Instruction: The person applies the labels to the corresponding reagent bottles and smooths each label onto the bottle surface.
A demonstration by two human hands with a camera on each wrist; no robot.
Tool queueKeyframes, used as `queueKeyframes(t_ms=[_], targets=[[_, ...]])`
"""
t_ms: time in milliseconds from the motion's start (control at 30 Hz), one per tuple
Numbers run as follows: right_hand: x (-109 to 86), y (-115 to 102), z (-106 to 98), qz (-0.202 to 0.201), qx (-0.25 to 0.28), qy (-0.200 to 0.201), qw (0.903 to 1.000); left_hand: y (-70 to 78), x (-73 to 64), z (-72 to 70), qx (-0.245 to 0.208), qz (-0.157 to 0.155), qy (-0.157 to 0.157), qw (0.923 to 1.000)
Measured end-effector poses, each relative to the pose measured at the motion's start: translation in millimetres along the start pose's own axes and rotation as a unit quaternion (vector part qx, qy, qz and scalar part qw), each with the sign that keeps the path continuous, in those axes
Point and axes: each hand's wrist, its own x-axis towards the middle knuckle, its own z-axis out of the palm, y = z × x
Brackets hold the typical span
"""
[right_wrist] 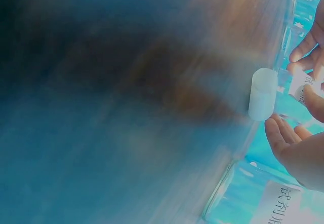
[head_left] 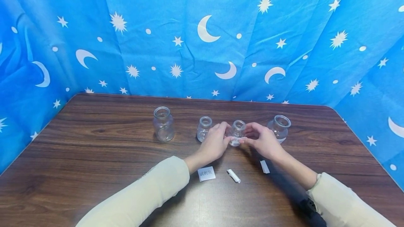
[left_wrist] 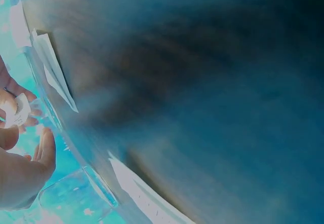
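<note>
A small clear glass jar (head_left: 238,125) stands on the table between both hands. Across its front lies a white paper label (head_left: 236,138), with handwriting visible in the right wrist view. My left hand (head_left: 215,142) pinches the label's left end, its fingers beside the jar. At the other end, my right hand (head_left: 266,141) holds the label between thumb and fingers. A second small jar (head_left: 203,125) stands just left of my left hand, partly hidden by it. Behind my right hand is a rounder jar (head_left: 279,126) bearing a written label (right_wrist: 278,203).
A taller glass jar (head_left: 164,129) stands farther left. Nearer me on the wooden table (head_left: 110,150) lie a handwritten paper slip (head_left: 206,173), a curled white paper (head_left: 234,176) and another folded slip (head_left: 264,166). A blue star-patterned cloth (head_left: 176,16) hangs behind.
</note>
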Motion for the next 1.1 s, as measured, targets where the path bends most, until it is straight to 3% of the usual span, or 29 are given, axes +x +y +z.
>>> queueKeyframes(t_ms=[567,1100], targets=[[-2.5,2.1,-1.5,-0.005,-0.006,-0.02,0.9998,0.6,-0.6,-3.5,-0.016,0.003,-0.004,0.9999],[-0.1,1.4,6.7,-0.078,-0.084,-0.002,0.9934,1.6,1.4,-2.0,0.009,-0.005,0.005,0.9999]])
